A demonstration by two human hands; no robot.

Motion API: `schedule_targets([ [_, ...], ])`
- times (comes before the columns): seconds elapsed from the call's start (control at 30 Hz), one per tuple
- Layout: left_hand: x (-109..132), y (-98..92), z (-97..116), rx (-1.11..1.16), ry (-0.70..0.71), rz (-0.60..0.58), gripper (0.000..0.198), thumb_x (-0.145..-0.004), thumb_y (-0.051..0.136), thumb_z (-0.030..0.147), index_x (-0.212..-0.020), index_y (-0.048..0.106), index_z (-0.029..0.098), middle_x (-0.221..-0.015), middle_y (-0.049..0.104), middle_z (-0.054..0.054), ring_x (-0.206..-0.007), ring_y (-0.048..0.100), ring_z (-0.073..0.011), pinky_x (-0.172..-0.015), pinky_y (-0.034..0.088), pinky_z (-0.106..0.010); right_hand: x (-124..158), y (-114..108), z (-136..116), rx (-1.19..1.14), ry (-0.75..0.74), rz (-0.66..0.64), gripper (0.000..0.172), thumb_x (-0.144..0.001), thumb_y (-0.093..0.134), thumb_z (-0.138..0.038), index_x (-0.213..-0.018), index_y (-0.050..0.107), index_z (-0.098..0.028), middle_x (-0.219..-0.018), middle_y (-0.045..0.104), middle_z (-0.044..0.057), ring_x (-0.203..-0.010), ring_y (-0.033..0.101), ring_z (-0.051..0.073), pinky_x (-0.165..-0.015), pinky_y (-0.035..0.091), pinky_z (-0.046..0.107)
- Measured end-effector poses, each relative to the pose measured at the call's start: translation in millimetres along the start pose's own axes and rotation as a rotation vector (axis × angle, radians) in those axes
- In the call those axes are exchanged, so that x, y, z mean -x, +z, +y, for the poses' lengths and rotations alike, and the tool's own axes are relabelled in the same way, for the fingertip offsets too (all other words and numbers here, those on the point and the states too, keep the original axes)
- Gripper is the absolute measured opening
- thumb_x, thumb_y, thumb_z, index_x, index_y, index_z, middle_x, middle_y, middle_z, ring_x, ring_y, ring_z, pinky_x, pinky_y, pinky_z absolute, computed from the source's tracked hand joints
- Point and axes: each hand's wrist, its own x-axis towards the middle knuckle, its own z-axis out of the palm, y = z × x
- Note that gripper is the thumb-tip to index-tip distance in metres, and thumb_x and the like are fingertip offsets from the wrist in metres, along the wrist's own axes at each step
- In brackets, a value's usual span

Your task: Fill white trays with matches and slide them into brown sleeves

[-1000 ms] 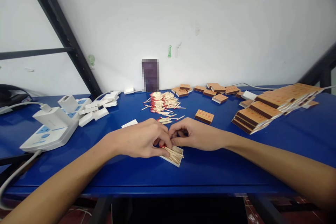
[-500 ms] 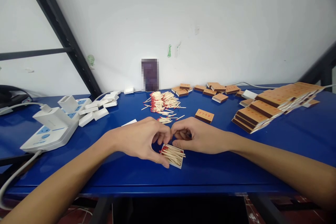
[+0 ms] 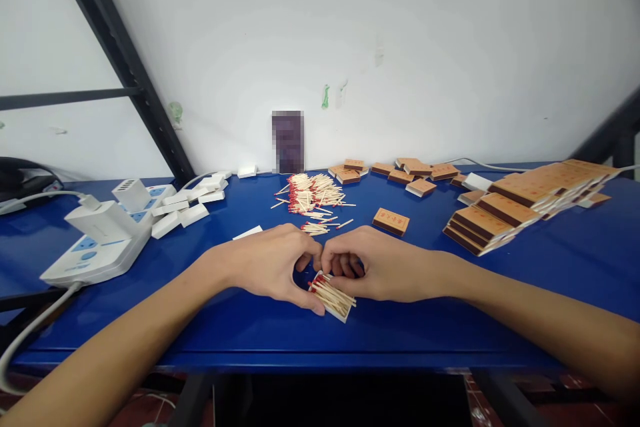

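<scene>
A small white matchbox tray point(image 3: 346, 317) lies tilted on the blue table close to me, filled with red-headed matches point(image 3: 334, 296). Some sticks poke over its right rim. My left hand point(image 3: 270, 263) curves around the tray's left side, thumb at the near edge and fingertips at the far end. Over the far right part of the tray is my right hand point(image 3: 383, 263), fingers curled and thumb pressed at the match heads. The two index fingertips almost meet. Beyond them lies a loose pile of matches point(image 3: 315, 192), with a closed orange matchbox point(image 3: 391, 221) to its right.
Stacked matchboxes point(image 3: 520, 197) stand on the right, with more matchboxes point(image 3: 415, 167) scattered along the wall. White trays point(image 3: 187, 203) lie at left, beside a power strip point(image 3: 100, 253) with plugs and cables. A blurred dark panel point(image 3: 289, 141) leans against the wall.
My right thumb has moved down onto the match heads, and the tray has turned slightly. The left hand keeps its place around the tray. The view has shifted slightly.
</scene>
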Motion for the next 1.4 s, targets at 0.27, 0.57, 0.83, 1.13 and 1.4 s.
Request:
schedule_targets([
  [0.27, -3.7, 6.7, -4.9, 0.004, 0.012, 0.041, 0.057, -0.067, 0.07, 0.069, -0.084, 0.066, 0.015, -0.072, 0.062, -0.001, -0.065, 0.053, -0.0146, -0.059, 0.035, -0.026, -7.3, -8.0, -15.5, 0.285, 0.085, -0.111, 0.008, -0.077, 0.057, -0.013, -0.077, 0.054, -0.02, -0.066, 0.059, -0.003, -0.056, 0.05, 0.01, -0.051, 0.036, 0.022],
  [0.57, -7.3, 13.8, -4.2, 0.146, 0.041, 0.121, 0.049, -0.064, 0.075, 0.063, -0.07, 0.064, 0.015, -0.06, 0.058, 0.003, -0.054, 0.048, -0.011, -0.051, 0.031, -0.024, -16.3, -6.2, -17.6, 0.59, 0.003, -0.162, 0.008, -0.077, 0.054, -0.014, -0.072, 0.051, -0.019, -0.059, 0.051, -0.002, -0.046, 0.038, 0.009, -0.044, 0.024, 0.025],
  [0.83, -8.3, 13.1, -3.0, 0.125, 0.059, 0.126, 0.047, -0.067, 0.074, 0.06, -0.064, 0.061, 0.015, -0.056, 0.056, 0.004, -0.052, 0.047, -0.0097, -0.052, 0.029, -0.025, -17.9, -4.9, -28.7, 0.682, 0.077, -0.194, 0.005, -0.08, 0.057, -0.017, -0.084, 0.057, -0.018, -0.068, 0.062, 0.002, -0.052, 0.05, 0.014, -0.045, 0.026, 0.026],
  [1.13, -9.2, 14.4, -4.6, 0.106, 0.01, 0.121, 0.052, -0.064, 0.074, 0.066, -0.068, 0.062, 0.016, -0.059, 0.058, 0.002, -0.051, 0.048, -0.0107, -0.05, 0.029, -0.024, -9.7, -7.7, -16.0, 0.543, -0.049, -0.136, 0.017, -0.079, 0.052, -0.007, -0.081, 0.065, -0.017, -0.081, 0.068, 0.005, -0.071, 0.061, 0.017, -0.06, 0.039, 0.026],
  [1.4, -9.2, 13.9, -4.9, 0.092, 0.016, 0.099, 0.053, -0.066, 0.071, 0.068, -0.073, 0.065, 0.016, -0.063, 0.061, 0.001, -0.054, 0.05, -0.0114, -0.052, 0.031, -0.025, -10.8, -14.2, -20.1, 0.467, -0.032, -0.177, 0.015, -0.087, 0.056, -0.014, -0.09, 0.07, -0.018, -0.083, 0.07, 0.004, -0.076, 0.061, 0.017, -0.065, 0.042, 0.028],
])
